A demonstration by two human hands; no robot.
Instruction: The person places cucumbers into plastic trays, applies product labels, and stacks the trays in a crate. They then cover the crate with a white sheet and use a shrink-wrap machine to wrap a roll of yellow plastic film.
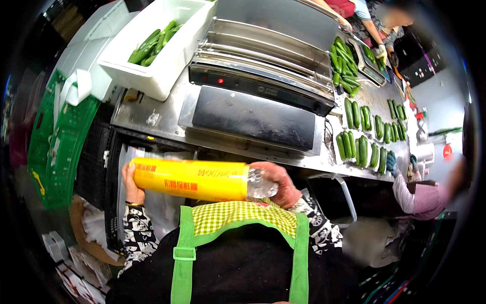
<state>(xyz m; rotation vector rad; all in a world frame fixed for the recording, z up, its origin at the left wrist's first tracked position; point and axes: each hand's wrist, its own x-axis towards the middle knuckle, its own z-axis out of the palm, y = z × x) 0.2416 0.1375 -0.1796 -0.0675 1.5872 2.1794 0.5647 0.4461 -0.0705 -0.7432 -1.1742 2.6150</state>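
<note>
A large yellow-wrapped roll [190, 180], apparently of plastic film and bearing red writing, lies across my front above the green checked apron [243, 214]. My left hand [133, 186] grips its left end, the thumb on top and the other fingers mostly hidden. At the opposite end, my right hand [283, 184], which looks covered by a reddish glove, holds the crumpled clear plastic [259, 184] sticking out of the wrapper. Beyond the roll stands a steel film-wrapping machine [262, 89] with a lit red light and a black plate [252, 117] at its front.
A white foam box [133, 78] holds green cucumbers [153, 43]. Left are a green plastic crate [78, 144] and a black crate [93, 152]. Cucumbers in rows [362, 150] line the steel table [163, 129] at right, near a scale [374, 74]. Co-workers handle things there.
</note>
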